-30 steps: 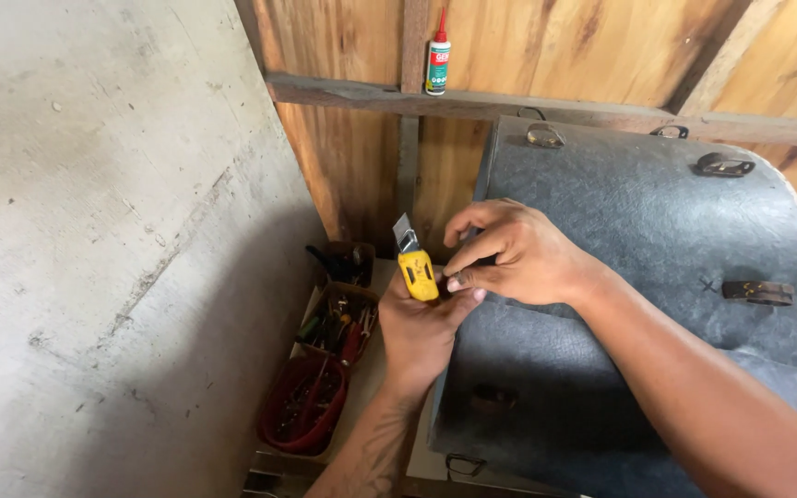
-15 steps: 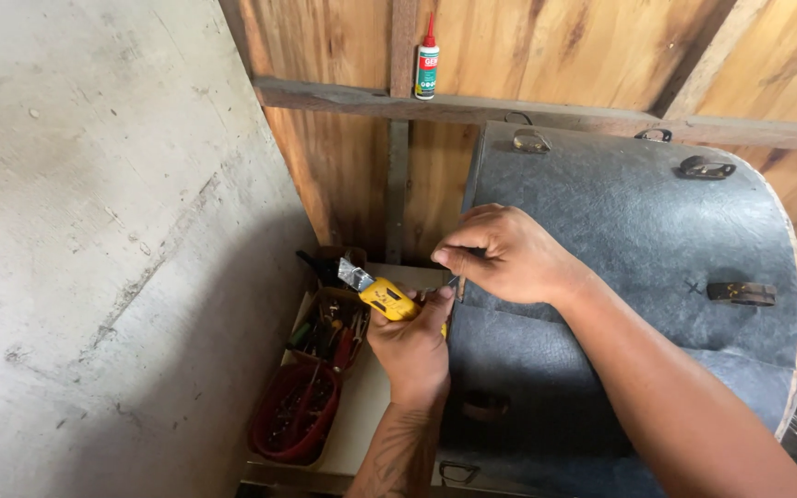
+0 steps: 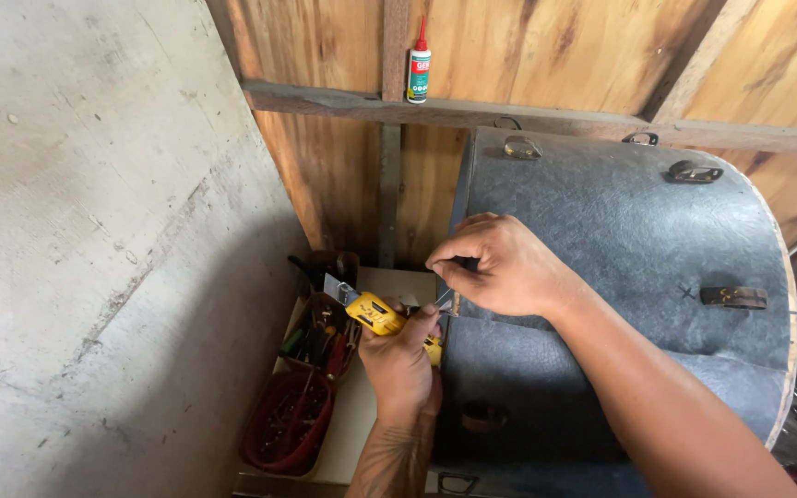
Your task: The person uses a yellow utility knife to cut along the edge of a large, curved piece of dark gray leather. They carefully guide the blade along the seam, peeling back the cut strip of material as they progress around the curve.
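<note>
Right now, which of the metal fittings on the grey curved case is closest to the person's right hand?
The brass fitting at the case's top left edge, just above the right hand. The two dark top fittings and the side one sit farther right.

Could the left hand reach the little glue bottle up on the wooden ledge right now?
Probably not right away. The left hand is full, gripping a yellow utility knife low beside the grey covered drum. The glue bottle stands high on the wooden ledge, nothing blocking it, but far above.
</note>
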